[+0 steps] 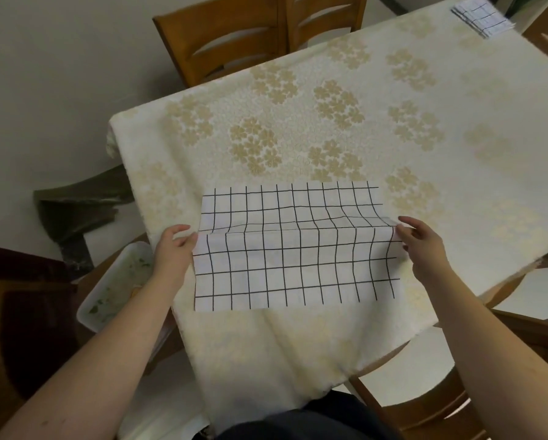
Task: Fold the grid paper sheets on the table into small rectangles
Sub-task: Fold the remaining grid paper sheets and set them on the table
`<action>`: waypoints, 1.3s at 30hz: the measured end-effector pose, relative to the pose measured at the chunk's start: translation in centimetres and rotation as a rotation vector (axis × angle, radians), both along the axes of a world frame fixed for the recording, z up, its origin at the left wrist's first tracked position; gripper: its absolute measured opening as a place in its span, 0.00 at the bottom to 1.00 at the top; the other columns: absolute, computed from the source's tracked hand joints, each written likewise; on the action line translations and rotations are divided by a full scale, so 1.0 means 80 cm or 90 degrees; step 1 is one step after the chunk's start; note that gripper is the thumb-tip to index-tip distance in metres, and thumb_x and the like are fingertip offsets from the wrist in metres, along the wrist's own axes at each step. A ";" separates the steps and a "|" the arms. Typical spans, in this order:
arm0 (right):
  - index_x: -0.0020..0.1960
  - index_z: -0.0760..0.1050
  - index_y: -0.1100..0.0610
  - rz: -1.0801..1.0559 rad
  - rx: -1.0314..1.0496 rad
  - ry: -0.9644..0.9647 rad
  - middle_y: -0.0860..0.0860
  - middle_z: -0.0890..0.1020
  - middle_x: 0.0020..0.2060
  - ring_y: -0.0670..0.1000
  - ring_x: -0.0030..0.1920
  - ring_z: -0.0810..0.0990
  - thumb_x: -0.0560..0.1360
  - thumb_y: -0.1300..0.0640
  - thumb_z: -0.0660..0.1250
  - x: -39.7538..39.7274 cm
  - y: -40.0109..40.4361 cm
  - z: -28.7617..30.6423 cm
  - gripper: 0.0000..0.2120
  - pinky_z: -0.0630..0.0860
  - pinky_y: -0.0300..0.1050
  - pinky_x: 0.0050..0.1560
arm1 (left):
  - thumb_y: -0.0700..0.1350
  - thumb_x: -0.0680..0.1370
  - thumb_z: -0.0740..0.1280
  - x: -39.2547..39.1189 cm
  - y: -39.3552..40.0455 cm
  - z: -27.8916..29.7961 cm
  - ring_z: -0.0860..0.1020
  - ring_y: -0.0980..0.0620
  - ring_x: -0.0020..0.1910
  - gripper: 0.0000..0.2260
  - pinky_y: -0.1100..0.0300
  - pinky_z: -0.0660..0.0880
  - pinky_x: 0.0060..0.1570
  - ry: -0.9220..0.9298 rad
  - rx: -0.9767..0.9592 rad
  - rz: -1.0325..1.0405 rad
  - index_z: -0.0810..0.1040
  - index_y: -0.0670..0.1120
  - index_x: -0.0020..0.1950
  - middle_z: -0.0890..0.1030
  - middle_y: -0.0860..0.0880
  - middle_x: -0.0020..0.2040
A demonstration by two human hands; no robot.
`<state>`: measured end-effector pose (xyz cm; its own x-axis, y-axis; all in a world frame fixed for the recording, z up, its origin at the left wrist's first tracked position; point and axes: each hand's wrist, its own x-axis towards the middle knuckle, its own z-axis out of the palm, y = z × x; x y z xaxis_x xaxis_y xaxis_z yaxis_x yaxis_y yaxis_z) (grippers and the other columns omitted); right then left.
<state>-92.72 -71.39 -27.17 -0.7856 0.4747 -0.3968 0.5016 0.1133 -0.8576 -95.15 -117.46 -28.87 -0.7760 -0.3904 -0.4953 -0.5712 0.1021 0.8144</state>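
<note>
The grid paper sheet (294,246) is thin matt white paper printed with black lines, creased and rippled across its middle. Under it the tablecloth (329,122) is cream cloth with a fine embossed texture and woven tan flowers, slightly sheened. The chairs (221,39) are smooth varnished wood. The folded stack (482,15) looks like the same matt paper

Soft, even indoor light falls across the tablecloth (298,122), leaving only faint shadows in its hanging folds. Its far right corner washes out pale, without hard glare. Wide-angle distortion bows its edges, and the frame blurs slightly toward the borders.
</note>
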 end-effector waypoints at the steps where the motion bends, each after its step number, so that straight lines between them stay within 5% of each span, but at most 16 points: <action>1: 0.59 0.79 0.52 0.009 -0.003 0.011 0.48 0.78 0.38 0.47 0.38 0.74 0.77 0.56 0.68 0.002 0.001 0.003 0.12 0.71 0.42 0.45 | 0.43 0.78 0.68 -0.001 -0.002 0.005 0.79 0.43 0.56 0.08 0.48 0.76 0.59 0.011 0.003 -0.011 0.76 0.53 0.56 0.80 0.46 0.54; 7: 0.60 0.79 0.55 0.035 0.016 0.059 0.45 0.79 0.42 0.37 0.39 0.76 0.77 0.58 0.68 0.003 0.003 0.029 0.12 0.71 0.31 0.45 | 0.43 0.79 0.67 -0.012 -0.010 0.046 0.77 0.52 0.53 0.10 0.61 0.71 0.53 0.079 -0.058 -0.148 0.80 0.48 0.60 0.80 0.49 0.54; 10: 0.59 0.80 0.55 0.062 0.059 0.073 0.50 0.82 0.48 0.43 0.48 0.79 0.76 0.58 0.69 -0.002 0.004 0.050 0.12 0.71 0.28 0.45 | 0.44 0.76 0.71 -0.023 -0.019 0.074 0.76 0.51 0.46 0.09 0.65 0.71 0.45 0.113 -0.140 -0.245 0.82 0.53 0.55 0.79 0.48 0.48; 12: 0.57 0.81 0.53 0.086 0.095 0.086 0.53 0.83 0.50 0.48 0.53 0.80 0.75 0.57 0.71 -0.007 0.007 0.062 0.11 0.72 0.34 0.52 | 0.42 0.76 0.72 -0.032 -0.022 0.097 0.75 0.56 0.41 0.09 0.68 0.69 0.42 0.140 -0.221 -0.292 0.82 0.52 0.54 0.78 0.48 0.46; 16: 0.54 0.82 0.51 0.125 0.166 0.123 0.52 0.83 0.45 0.48 0.49 0.81 0.73 0.57 0.72 -0.011 0.009 0.090 0.09 0.73 0.39 0.51 | 0.42 0.75 0.73 -0.048 -0.027 0.138 0.76 0.57 0.41 0.08 0.64 0.70 0.43 0.212 -0.356 -0.332 0.84 0.48 0.53 0.81 0.49 0.45; 20: 0.50 0.82 0.54 0.139 0.241 0.165 0.49 0.83 0.42 0.33 0.40 0.79 0.73 0.57 0.73 -0.003 0.006 0.111 0.06 0.71 0.27 0.44 | 0.44 0.74 0.73 -0.054 -0.036 0.157 0.76 0.61 0.41 0.04 0.66 0.71 0.45 0.284 -0.354 -0.277 0.83 0.50 0.47 0.83 0.50 0.44; 25: 0.44 0.82 0.55 0.142 0.306 0.170 0.50 0.83 0.44 0.45 0.46 0.79 0.71 0.57 0.74 0.026 0.003 0.110 0.03 0.70 0.41 0.51 | 0.41 0.73 0.73 -0.035 -0.042 0.151 0.73 0.68 0.40 0.03 0.74 0.67 0.42 0.370 -0.384 -0.250 0.84 0.47 0.47 0.78 0.50 0.48; 29: 0.44 0.82 0.49 0.195 0.386 0.121 0.49 0.77 0.46 0.50 0.46 0.74 0.71 0.54 0.74 0.067 -0.002 0.090 0.04 0.70 0.46 0.47 | 0.38 0.73 0.73 -0.003 -0.039 0.125 0.72 0.67 0.38 0.06 0.78 0.67 0.42 0.349 -0.310 -0.197 0.83 0.47 0.47 0.75 0.47 0.50; 34: 0.43 0.81 0.46 0.214 0.330 0.032 0.49 0.78 0.47 0.50 0.47 0.75 0.71 0.54 0.75 0.125 -0.016 0.042 0.04 0.69 0.45 0.45 | 0.38 0.75 0.71 0.054 -0.032 0.071 0.78 0.58 0.45 0.10 0.63 0.73 0.45 0.207 -0.108 -0.120 0.81 0.54 0.45 0.81 0.51 0.46; 39: 0.43 0.80 0.51 0.221 0.287 -0.077 0.52 0.78 0.50 0.52 0.49 0.75 0.74 0.61 0.71 0.164 -0.036 -0.013 0.06 0.68 0.44 0.47 | 0.34 0.80 0.61 0.090 -0.028 0.013 0.79 0.41 0.57 0.08 0.55 0.74 0.57 0.024 0.056 -0.062 0.78 0.38 0.57 0.80 0.37 0.54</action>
<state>-79.63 -74.26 -28.18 -0.8868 0.3406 -0.3124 0.4619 0.6293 -0.6251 -87.97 -119.68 -27.84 -0.8265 -0.2687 -0.4947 -0.5313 0.0821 0.8432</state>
